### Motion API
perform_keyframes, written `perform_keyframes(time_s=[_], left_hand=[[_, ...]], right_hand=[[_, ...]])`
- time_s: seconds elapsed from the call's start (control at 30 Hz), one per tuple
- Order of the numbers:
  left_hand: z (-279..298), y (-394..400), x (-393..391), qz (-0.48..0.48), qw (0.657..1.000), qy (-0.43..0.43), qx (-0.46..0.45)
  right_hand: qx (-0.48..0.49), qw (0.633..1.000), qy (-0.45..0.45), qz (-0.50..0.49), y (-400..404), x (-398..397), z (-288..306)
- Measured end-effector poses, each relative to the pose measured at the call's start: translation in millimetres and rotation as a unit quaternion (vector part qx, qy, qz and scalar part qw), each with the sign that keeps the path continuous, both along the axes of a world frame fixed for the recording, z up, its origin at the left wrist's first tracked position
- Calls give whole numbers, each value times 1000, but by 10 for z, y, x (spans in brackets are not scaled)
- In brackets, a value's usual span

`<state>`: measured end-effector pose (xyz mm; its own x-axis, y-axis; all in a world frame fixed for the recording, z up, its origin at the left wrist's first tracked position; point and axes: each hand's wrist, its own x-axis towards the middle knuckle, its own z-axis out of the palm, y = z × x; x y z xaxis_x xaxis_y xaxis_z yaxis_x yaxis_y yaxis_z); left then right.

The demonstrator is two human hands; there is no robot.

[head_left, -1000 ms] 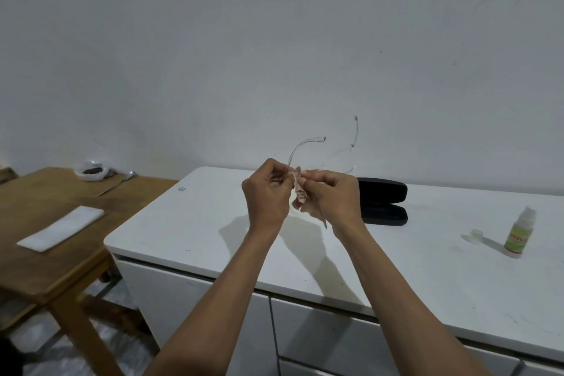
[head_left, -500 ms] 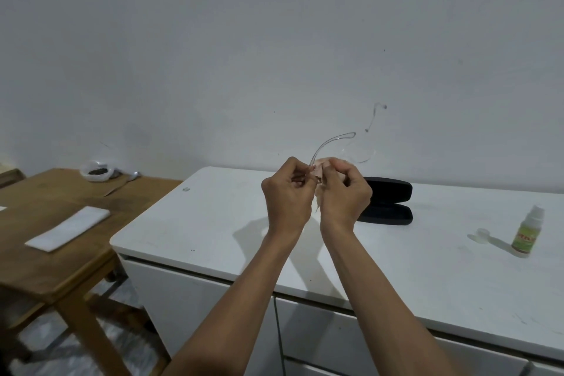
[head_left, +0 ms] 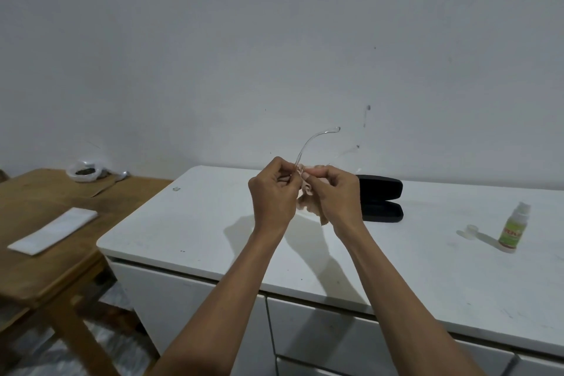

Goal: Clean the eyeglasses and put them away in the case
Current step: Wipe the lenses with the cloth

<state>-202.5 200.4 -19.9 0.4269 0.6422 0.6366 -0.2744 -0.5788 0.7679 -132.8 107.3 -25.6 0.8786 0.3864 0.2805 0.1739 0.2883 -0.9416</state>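
Above the white cabinet top point(head_left: 213, 232) I hold clear-framed eyeglasses point(head_left: 308, 143) with both hands. My left hand point(head_left: 271, 195) pinches the frame near one hinge; its transparent temple arm curves up and to the right. My right hand point(head_left: 338, 195) presses a pale pink cloth point(head_left: 306, 203) against the glasses, and the cloth hangs down between my hands. The lenses are mostly hidden by my fingers and the cloth. A black eyeglass case point(head_left: 381, 201) lies open on the cabinet just behind my right hand.
A small green-labelled spray bottle point(head_left: 512, 227) stands at the right of the cabinet top, its clear cap point(head_left: 470, 229) beside it. To the left is a wooden table point(head_left: 45, 253) with a folded white cloth point(head_left: 53, 230), a small bowl point(head_left: 84, 172) and a spoon point(head_left: 120, 175).
Both hands stayed together with the glasses and cloth, shifting slightly. The glasses turned, so the temple arms point differently, and the cloth hangs lower between my hands again.
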Motion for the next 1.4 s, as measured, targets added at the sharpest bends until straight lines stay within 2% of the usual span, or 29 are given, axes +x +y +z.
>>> perform_keyframes(time_s=[0.1, 0.27, 0.6, 0.7, 0.8, 0.9, 1.17, 1.4], left_hand=[[5, -19, 22, 3, 1000, 12, 4], [-21, -14, 7, 9, 999, 24, 24], [-16, 17, 19, 34, 999, 5, -12], [-31, 20, 24, 50, 999, 5, -11], [-77, 34, 12, 62, 998, 12, -13], [-103, 66, -12, 55, 998, 21, -12], [-109, 69, -70, 34, 999, 20, -3], [-77, 228, -107, 47, 998, 36, -19]], right_hand=[[50, 997, 2, -57, 98, -84, -83], [82, 985, 64, -137, 263, -142, -122], [89, 971, 4, -220, 314, -223, -106], [91, 977, 9, -191, 308, -274, -108], [31, 988, -18, -153, 326, -285, -121], [2, 993, 8, -117, 313, -263, -120], [15, 986, 31, -161, 356, -210, -91], [-46, 999, -6, -8, 208, -251, -34]])
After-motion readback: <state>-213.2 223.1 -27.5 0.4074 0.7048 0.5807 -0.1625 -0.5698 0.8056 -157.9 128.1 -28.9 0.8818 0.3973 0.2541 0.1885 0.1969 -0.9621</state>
